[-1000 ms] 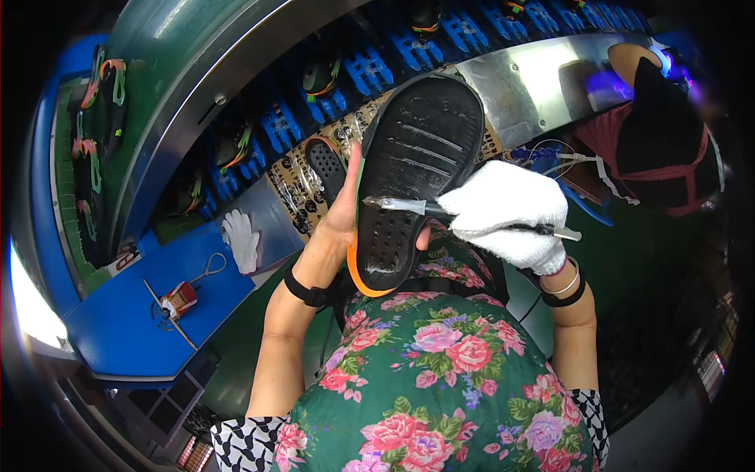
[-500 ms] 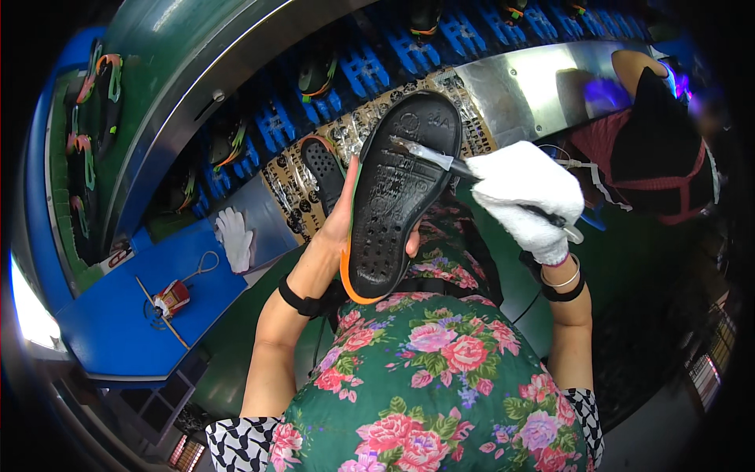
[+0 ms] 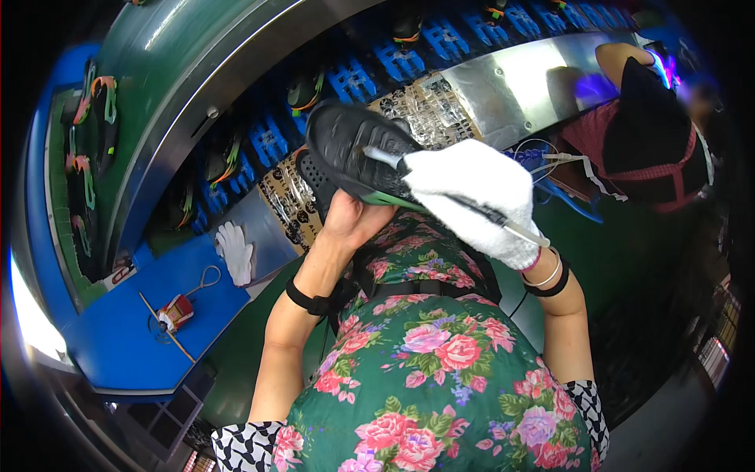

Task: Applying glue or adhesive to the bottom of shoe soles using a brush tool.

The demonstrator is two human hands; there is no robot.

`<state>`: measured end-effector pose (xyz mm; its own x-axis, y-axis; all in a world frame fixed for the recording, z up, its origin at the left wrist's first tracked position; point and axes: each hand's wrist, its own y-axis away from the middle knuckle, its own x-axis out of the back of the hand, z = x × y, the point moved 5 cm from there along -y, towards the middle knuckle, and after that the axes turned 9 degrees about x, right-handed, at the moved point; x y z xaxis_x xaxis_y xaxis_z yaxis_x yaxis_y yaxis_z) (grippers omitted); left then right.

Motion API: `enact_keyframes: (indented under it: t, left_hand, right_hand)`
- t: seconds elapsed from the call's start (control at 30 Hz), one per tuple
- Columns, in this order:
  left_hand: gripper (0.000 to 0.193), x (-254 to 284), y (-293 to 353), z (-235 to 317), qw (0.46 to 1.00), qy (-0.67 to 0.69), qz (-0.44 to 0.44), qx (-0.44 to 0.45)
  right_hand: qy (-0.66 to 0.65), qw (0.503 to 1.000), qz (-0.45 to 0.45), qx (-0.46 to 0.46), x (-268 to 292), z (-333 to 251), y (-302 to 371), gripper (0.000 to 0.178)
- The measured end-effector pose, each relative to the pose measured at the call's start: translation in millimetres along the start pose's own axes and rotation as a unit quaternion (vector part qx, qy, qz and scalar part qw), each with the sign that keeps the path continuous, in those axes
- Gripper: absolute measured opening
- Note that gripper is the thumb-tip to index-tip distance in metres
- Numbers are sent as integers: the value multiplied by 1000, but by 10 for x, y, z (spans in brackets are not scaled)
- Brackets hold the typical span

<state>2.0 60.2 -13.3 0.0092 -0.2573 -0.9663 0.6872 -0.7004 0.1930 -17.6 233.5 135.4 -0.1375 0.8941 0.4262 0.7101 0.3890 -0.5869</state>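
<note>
In my bare left hand (image 3: pixel 351 220) a black shoe sole (image 3: pixel 340 141) with a green edge is held up, tilted, the fingers gripping it from below. My right hand (image 3: pixel 472 197), in a white knit glove, closes around a brush (image 3: pixel 383 156). Its bristle end is against or just above the ribbed black surface; I cannot tell which. The handle's pale tail sticks out behind the glove. Partly hidden behind the held sole, a second black sole (image 3: pixel 313 176) with round holes lies on the taped cardboard (image 3: pixel 288 208).
A blue side table (image 3: pixel 110 338) at the left carries a red container (image 3: pixel 174 312) with a stick across it and a loose white glove (image 3: pixel 235 252). Beyond the cardboard runs a line with blue holders (image 3: pixel 352 82) and shoe parts. Another person's arm (image 3: pixel 623 60) is at the far right.
The sole has turned from facing me with its holed face to a tilted pose, and moved left. My right hand with the brush has moved left along with it.
</note>
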Motion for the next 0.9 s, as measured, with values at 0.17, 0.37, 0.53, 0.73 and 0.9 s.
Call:
enact_keyframes:
  t: [0.17, 0.37, 0.53, 0.73, 0.9]
  left_hand:
    - [46, 195, 141, 48, 993, 79, 55, 66]
    - [73, -224, -30, 145, 996, -21, 90, -16]
    - [98, -468, -118, 29, 995, 95, -10, 30]
    - [99, -530, -126, 2, 993, 108, -45, 14]
    - [88, -537, -73, -67, 985, 170, 12, 21]
  right_hand:
    - [-5, 1000, -19, 5, 10, -92, 44, 30]
    - [-8, 1000, -5, -9, 44, -208, 67, 28]
    - [5, 1000, -2, -22, 121, -275, 68, 28]
    - [83, 996, -21, 35, 61, -417, -30, 34]
    - [82, 995, -36, 53, -45, -337, -78, 38]
